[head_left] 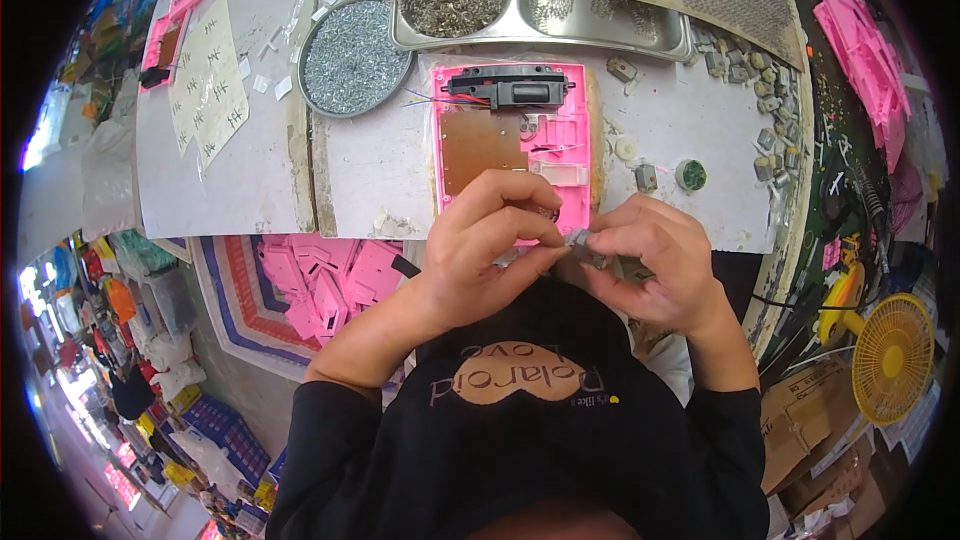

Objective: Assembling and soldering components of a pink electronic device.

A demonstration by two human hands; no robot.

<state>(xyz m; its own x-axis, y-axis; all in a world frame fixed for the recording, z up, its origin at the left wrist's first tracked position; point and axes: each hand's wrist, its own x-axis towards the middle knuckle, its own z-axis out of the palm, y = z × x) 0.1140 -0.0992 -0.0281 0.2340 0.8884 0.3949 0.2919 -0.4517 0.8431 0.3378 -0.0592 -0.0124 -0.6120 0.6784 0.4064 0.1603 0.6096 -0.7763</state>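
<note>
Both of my hands meet over the near edge of a pink plastic housing. Thumb and fingers of my right hand (655,260) are closed on a small grey motor-like part (590,248). My left hand (490,250) pinches at the same part from the other side; its fingertips partly hide it. Beneath them, the pink housing (575,140) lies open, with a brown board (480,152) and a black speaker-like unit (520,90) inside. Red and blue wires run from the black unit.
A round tray of small screws (355,55) and a steel compartment tray (540,45) of metal pieces stand at the back. Small motors (646,178) and a green round tub (691,175) sit at right. Pink shells (330,285) fill a bag at left; a yellow fan (893,360) stands right.
</note>
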